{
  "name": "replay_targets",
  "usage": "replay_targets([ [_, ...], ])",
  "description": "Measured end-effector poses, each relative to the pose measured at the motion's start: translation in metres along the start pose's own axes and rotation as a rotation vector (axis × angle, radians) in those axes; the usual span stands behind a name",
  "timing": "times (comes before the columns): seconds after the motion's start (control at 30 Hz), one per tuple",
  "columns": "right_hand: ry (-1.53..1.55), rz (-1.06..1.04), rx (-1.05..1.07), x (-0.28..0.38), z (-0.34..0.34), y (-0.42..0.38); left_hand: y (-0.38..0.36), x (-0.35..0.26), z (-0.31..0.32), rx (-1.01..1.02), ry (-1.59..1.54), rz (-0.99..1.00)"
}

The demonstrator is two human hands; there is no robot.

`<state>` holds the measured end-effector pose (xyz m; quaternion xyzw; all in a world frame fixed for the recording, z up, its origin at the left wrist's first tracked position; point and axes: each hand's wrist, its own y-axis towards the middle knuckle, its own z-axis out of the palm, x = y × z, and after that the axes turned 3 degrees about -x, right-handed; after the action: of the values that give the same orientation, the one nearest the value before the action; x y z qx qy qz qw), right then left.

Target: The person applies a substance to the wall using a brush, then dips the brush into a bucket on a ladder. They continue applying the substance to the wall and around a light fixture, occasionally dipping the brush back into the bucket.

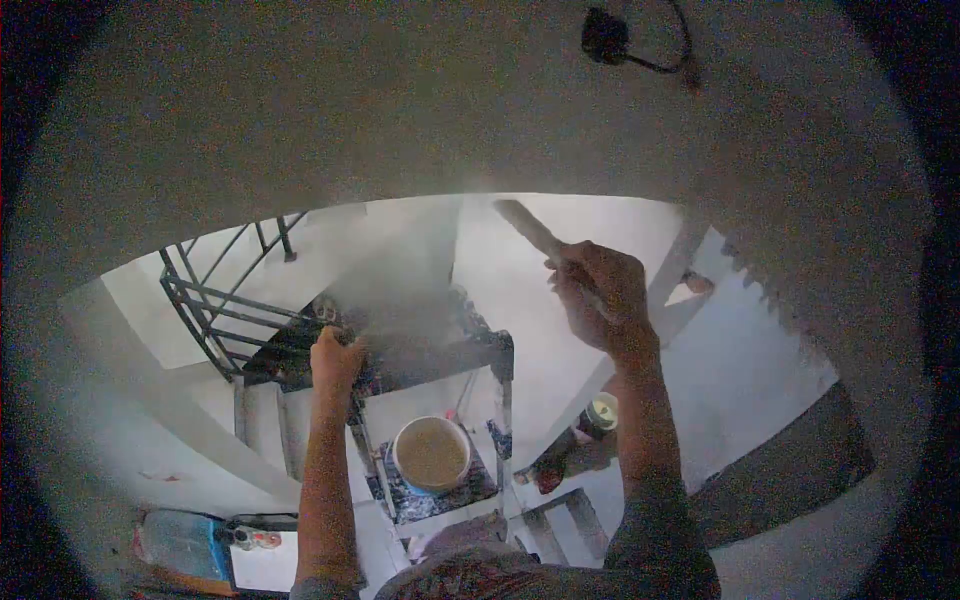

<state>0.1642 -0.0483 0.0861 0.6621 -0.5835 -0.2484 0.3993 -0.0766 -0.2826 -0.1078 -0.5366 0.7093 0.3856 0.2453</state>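
My right hand (pixel 602 295) is raised, fingers wrapped round a long, flat, pale tool (pixel 530 226). The tool's far end reaches up to the lower edge of a grey overhead surface (pixel 480 130); its exact kind is not clear. Lower down on the left, my left hand (pixel 338 358) is closed at the dark end of a stand (pixel 430 368), and what its fingers hold is hard to make out. Beneath the stand's top, a white bucket (pixel 399 440) with a beige, grainy-looking content sits on a stained lower platform (pixel 460 497).
Black metal railing (pixel 215 300) runs along the left. A cord with a dark box (pixel 604 36) hangs at the top right. An open can (pixel 603 411) stands on the right near stair-like steps (pixel 565 525). Plastic-wrapped items (pixel 180 543) lie at the lower left.
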Motion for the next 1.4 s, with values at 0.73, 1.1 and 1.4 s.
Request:
replay_targets([
  [0.73, -0.132, -0.037, -0.004, -0.031, -0.002, -0.003, 0.006, 0.008, 0.004, 0.005, -0.014, 0.033],
  [1.1, -0.124, -0.059, 0.114, -0.017, -0.008, -0.001, 0.016, 0.029, 0.020, -0.017, -0.045, 0.107],
  [1.4, -0.313, -0.383, -0.506, -0.015, -0.048, 0.132, 0.009, 0.003, 0.005, -0.112, 0.080, 0.062],
])
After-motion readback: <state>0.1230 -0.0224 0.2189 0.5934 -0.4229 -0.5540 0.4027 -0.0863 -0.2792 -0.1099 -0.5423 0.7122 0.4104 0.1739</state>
